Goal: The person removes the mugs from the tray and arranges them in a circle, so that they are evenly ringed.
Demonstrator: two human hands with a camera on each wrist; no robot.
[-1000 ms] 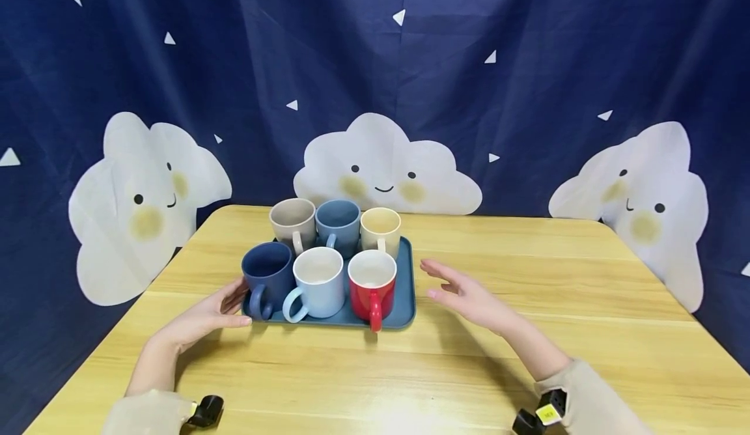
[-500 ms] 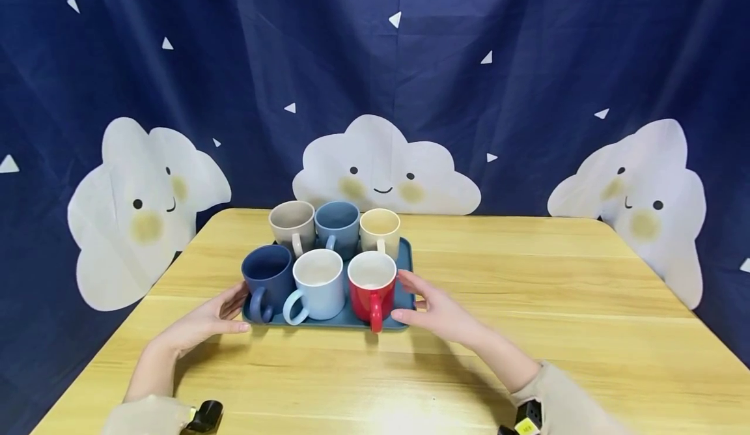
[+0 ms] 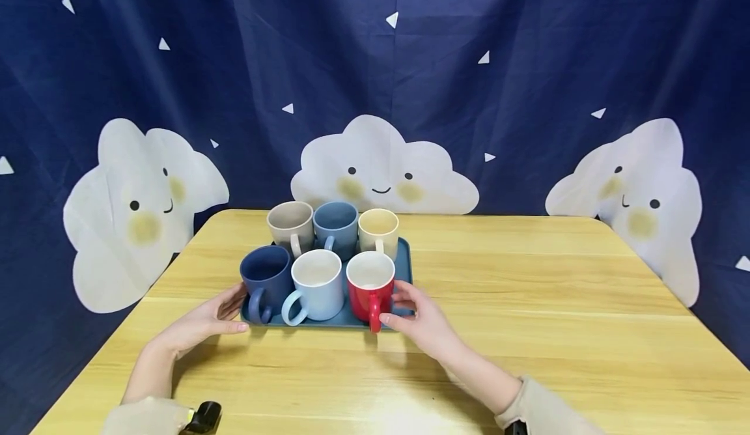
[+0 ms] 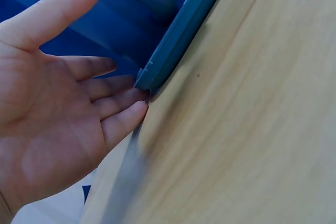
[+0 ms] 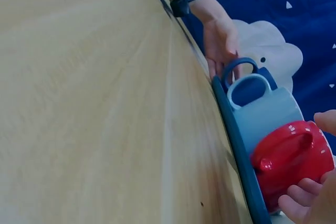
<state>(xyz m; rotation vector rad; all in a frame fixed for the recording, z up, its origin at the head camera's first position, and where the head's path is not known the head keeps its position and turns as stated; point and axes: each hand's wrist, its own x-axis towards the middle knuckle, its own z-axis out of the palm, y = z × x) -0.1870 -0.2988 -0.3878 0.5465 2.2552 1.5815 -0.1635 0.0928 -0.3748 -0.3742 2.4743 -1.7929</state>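
Head view: six upright mugs stand in two rows on a blue tray (image 3: 403,266), toward the left part of a wooden tabletop (image 3: 539,279). The near row, from left to right, has a navy mug (image 3: 275,285), a light blue mug (image 3: 324,292) and a red mug (image 3: 360,297); behind them stand a grey mug (image 3: 286,234), a mid-blue mug (image 3: 344,234) and a cream mug (image 3: 370,234). The red mug's handle points toward the person and reaches over the tray's near rim, while the light blue one's points toward the near left.

The left hand (image 3: 202,321) lies at the tray's left end, beside the navy mug, its thumb spread well away from the fingers. Its wrist view shows the fingertips at a corner of the tray, seemingly touching it, with nothing gripped.

The right hand (image 3: 426,325) is at the right of the red mug, thumb and fingers parted, the thumb tip near the handle. It has no grip on the mug; whether the fingertips touch mug or tray I cannot tell.

Both sleeves are beige, and a black device (image 3: 205,417) sits at the left cuff. A dark blue curtain (image 3: 527,44) printed with smiling white clouds hangs behind.
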